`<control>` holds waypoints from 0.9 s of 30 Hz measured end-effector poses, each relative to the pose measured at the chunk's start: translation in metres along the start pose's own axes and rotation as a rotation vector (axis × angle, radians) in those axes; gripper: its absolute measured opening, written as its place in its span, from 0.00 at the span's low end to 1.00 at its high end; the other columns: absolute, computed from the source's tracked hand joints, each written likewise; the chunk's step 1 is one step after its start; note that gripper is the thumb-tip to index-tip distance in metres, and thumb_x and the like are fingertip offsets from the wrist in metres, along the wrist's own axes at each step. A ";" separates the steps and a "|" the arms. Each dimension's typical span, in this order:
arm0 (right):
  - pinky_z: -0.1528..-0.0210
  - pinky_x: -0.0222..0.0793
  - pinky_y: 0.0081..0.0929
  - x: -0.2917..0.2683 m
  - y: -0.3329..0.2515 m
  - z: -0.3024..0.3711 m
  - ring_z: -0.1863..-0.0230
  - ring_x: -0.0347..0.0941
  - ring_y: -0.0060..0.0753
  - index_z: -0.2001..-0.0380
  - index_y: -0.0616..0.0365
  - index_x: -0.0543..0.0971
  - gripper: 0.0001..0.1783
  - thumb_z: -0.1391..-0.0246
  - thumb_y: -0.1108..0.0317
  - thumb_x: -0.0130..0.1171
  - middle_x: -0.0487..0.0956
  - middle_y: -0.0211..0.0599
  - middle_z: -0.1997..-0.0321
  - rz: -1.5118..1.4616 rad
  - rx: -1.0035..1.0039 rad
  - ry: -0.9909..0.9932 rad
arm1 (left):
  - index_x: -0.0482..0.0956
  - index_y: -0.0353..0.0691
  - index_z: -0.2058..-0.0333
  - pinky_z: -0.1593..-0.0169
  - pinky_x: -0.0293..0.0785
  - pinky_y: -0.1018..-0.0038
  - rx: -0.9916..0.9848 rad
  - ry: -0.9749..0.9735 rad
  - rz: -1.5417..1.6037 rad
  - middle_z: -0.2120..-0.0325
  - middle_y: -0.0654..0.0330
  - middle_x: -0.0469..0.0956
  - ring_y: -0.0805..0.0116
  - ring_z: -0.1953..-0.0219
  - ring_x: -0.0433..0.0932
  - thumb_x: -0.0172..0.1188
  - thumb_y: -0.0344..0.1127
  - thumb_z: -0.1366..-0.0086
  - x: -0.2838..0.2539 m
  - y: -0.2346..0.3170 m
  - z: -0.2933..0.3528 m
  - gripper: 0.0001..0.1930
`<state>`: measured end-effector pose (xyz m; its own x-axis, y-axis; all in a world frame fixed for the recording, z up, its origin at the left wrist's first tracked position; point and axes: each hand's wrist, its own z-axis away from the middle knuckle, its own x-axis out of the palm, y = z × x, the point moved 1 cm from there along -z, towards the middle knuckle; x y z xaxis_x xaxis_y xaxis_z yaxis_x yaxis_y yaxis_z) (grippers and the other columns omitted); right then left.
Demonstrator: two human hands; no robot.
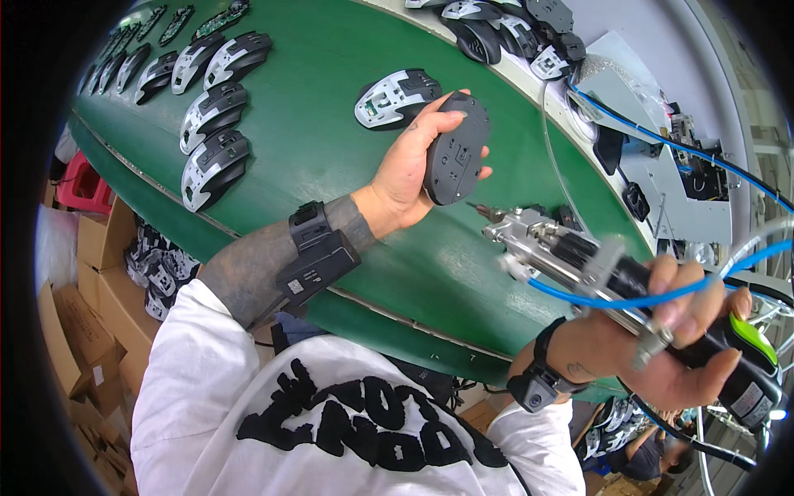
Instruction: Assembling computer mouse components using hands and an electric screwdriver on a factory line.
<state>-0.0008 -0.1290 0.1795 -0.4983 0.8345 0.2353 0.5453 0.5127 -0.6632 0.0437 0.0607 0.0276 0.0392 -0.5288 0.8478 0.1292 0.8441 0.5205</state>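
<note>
A dark mouse base (455, 153) is held upright in the left hand (409, 169), fingers wrapped round its edge, above a green belt (331, 124). A power screwdriver (612, 277) w/ blue hose (662, 293) is gripped by the right hand (662, 343), fingers clamped; tip near the base, not touching.

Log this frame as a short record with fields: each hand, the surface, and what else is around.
left hand: the left hand holds a dark mouse base on edge, underside facing the camera
right hand: the right hand grips a powered screwdriver whose tip points at the base, not touching
hoses: a blue hose runs along the tool
surface: green belt
on belt: one half-built mouse just above the left hand, a row of others farther left
below belt: cardboard boxes
</note>
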 end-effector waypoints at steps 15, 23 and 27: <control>0.71 0.56 0.23 0.014 -0.003 0.001 0.80 0.61 0.26 0.59 0.56 0.62 0.24 0.55 0.55 0.55 0.65 0.31 0.81 -0.082 -0.085 0.175 | 0.62 0.45 0.45 0.55 0.76 0.61 -0.146 -0.010 0.009 0.57 0.57 0.69 0.62 0.60 0.74 0.47 0.42 0.38 0.003 -0.011 0.003 0.23; 0.73 0.56 0.22 0.021 0.005 0.002 0.81 0.63 0.27 0.61 0.54 0.63 0.22 0.57 0.57 0.56 0.65 0.32 0.81 -0.135 -0.065 0.186 | 0.62 0.44 0.45 0.55 0.77 0.60 -0.129 -0.037 0.059 0.57 0.57 0.69 0.61 0.60 0.74 0.47 0.42 0.38 0.008 -0.014 0.006 0.22; 0.70 0.59 0.27 0.014 0.000 0.001 0.77 0.67 0.29 0.54 0.56 0.60 0.23 0.46 0.55 0.53 0.70 0.29 0.78 -0.048 -0.049 0.092 | 0.65 0.41 0.46 0.49 0.70 0.67 -0.029 -0.031 -0.394 0.53 0.56 0.69 0.62 0.54 0.72 0.47 0.43 0.35 0.015 -0.005 0.007 0.21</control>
<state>-0.0086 -0.1178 0.1819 -0.4621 0.8224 0.3319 0.5553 0.5601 -0.6147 0.0370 0.0487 0.0383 -0.0487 -0.8084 0.5866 0.1562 0.5739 0.8039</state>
